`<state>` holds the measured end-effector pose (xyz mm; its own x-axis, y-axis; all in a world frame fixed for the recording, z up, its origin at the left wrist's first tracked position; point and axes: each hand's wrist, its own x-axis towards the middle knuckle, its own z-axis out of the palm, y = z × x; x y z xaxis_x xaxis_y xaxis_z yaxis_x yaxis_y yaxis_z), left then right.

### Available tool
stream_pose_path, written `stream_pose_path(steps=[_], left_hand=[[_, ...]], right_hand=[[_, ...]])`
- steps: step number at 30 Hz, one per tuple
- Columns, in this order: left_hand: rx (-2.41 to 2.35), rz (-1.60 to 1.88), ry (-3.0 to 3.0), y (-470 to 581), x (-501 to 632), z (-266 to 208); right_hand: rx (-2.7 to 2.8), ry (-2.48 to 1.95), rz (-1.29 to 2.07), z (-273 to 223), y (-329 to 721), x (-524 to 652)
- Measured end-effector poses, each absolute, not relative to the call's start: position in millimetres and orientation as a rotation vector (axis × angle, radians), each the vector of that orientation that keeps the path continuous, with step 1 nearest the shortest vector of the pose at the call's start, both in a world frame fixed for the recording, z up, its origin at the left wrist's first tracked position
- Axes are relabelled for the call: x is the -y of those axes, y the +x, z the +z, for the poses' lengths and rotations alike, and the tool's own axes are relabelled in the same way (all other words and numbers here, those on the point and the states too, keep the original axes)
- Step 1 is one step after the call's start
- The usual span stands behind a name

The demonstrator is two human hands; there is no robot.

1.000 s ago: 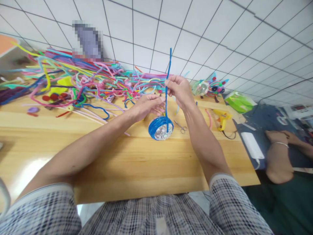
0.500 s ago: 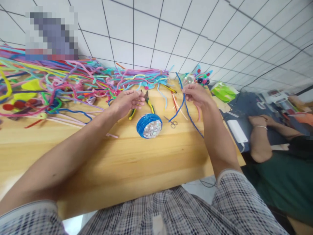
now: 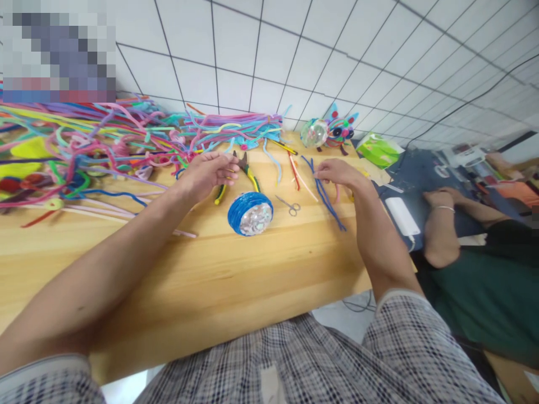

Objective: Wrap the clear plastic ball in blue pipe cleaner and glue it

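Blue stems [image 3: 323, 193] lie crossed at right of centre in the frame, beneath the fingers of the right hand [image 3: 340, 171]; whether those fingers grasp a stem or only touch it cannot be told. The left hand [image 3: 215, 170], above centre, has its fingers loosely curled and released, with nothing visible in them, beside the pliers [image 3: 254, 180]. The blue-wound dome [image 3: 238, 215] rests at mid-frame on the counter [image 3: 261, 280], apart from both hands.

Hazards: the dome's rounded side may let it roll if bumped by a forearm. The scissors [image 3: 293, 210] point toward the dome; a nudge could snag the winding. Crossed stems may lift together if pinched at their crossing. The pliers' spread handles could catch a sweeping left hand.
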<state>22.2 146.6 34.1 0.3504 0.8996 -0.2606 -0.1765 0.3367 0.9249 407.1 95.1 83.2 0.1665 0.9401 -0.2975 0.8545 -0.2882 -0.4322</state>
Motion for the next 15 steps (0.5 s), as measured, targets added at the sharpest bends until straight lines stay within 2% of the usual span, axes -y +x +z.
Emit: stream_pose_path(steps=[5,10,15], left_hand=[[-0.935,0.869,0.976,22,-148,37],[-0.942,0.935,1.078,27,-141,37],[-1.027,0.949,1.405,27,-138,47]], right_hand=[[1.953,-2.408,0.439,84,393,-81],[1.919,-2.138,0.240,105,366,-65],[2.142,-1.678,0.095,153,279,-35]])
